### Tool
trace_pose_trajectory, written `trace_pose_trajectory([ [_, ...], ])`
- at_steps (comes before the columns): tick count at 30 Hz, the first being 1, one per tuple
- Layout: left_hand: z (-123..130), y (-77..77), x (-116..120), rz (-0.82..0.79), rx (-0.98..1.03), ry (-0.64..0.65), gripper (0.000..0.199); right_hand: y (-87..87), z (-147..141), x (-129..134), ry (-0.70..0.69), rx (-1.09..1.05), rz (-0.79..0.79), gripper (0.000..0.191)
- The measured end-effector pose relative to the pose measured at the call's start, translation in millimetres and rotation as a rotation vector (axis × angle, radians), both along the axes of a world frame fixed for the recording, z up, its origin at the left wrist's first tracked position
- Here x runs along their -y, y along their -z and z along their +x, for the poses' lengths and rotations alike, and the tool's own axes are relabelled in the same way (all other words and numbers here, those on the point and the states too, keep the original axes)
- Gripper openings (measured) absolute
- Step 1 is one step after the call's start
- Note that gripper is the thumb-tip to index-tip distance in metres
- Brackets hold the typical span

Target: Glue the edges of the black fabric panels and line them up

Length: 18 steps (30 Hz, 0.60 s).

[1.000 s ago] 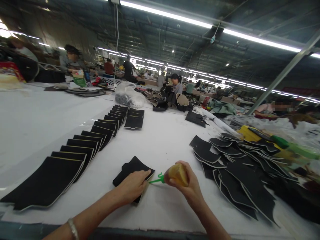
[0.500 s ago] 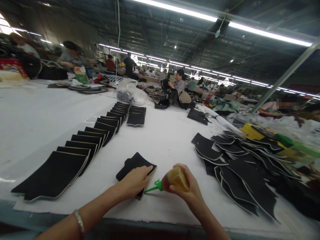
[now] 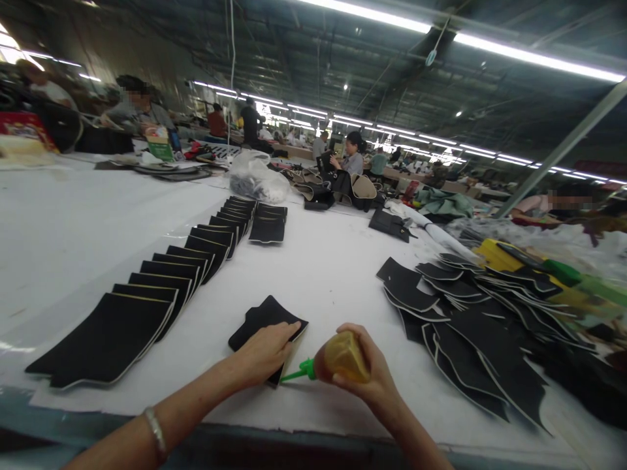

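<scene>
A black leather-like piece (image 3: 264, 314) lies on the white table in front of me. My left hand (image 3: 267, 349) rests flat on it with fingers stretched toward its right corner, hiding its middle. Along the piece's right side runs a pale edge strip. My right hand (image 3: 369, 369) is wrapped round a squeeze bottle (image 3: 340, 358) of amber liquid, tilted to the left. The bottle's green nozzle (image 3: 296, 372) points at the near end of that edge, its tip at or just beside it.
Overlapping black pieces (image 3: 161, 271) run in a row on the left, beside a short stack (image 3: 268, 224). A loose heap of black pieces (image 3: 465, 333) lies on the right. Behind are a clear plastic bag (image 3: 257, 177), bags and several people at work.
The bottle in my right hand has shifted very slightly left, its nozzle tip staying near the same end of the edge. My left hand holds its place on the piece.
</scene>
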State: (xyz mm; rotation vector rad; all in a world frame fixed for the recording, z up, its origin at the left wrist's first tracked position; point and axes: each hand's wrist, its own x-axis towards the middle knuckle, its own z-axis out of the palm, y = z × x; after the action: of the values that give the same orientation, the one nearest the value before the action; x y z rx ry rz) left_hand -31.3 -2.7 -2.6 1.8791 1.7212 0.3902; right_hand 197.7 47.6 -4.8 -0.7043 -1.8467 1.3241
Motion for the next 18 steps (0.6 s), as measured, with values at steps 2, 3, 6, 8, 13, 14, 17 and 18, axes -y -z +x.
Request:
trace_pose_trajectory([
  [2,-0.4,1.2,0.0,0.002,-0.002,0.009,0.050,0.3,1.4,-3.0,-0.013,0.004,0.016,0.055],
  [3,-0.5,1.8,-0.1,0.005,-0.003,0.011,0.050,0.4,2.1,-5.6,0.005,0.007,0.035,0.054],
  [6,-0.1,2.2,-0.3,0.004,-0.009,0.012,0.050,1.4,3.9,-16.9,0.085,0.003,0.088,0.053],
  [8,0.5,0.8,-0.7,-0.005,-0.009,0.012,0.050,2.4,4.2,-25.3,0.122,-0.002,0.108,0.053],
  [13,-0.2,-1.3,-2.4,-0.022,0.003,0.004,0.050,3.0,4.3,-33.1,0.184,0.005,0.154,0.052],
  [14,-0.9,-0.4,-2.8,-0.019,0.010,0.002,0.050,2.8,4.5,-31.6,0.178,0.007,0.156,0.052],
  [17,-3.4,4.2,-3.9,-0.011,0.023,0.004,0.050,1.6,5.2,-25.8,0.119,0.012,0.145,0.052],
  [18,-4.0,5.6,-4.2,-0.013,0.025,0.006,0.050,1.1,5.3,-24.8,0.111,0.011,0.137,0.052],
])
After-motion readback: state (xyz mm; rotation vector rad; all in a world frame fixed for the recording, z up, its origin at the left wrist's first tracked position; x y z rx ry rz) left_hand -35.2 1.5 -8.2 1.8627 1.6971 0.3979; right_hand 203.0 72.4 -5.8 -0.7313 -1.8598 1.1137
